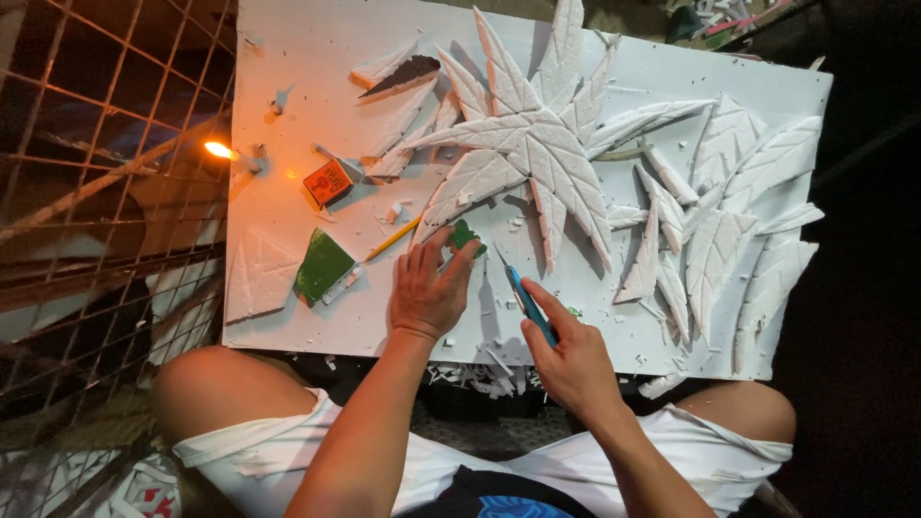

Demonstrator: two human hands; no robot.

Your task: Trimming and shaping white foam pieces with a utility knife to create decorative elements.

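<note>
A white foam board is pressed flat by the open left hand while a blue knife is gripped in the right hand, beside a wire grid.

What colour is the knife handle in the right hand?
Blue knife handle, gripped by the right hand; head view.

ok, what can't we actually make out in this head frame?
- Small green piece: mostly hidden under the left hand; shape unclear.
- Blue knife: handle end hidden in the right hand; blade tip too thin to see.
- White foam board: near edge covered by both hands.
- Orange box: print too small.
- Right side: too dark.
</note>
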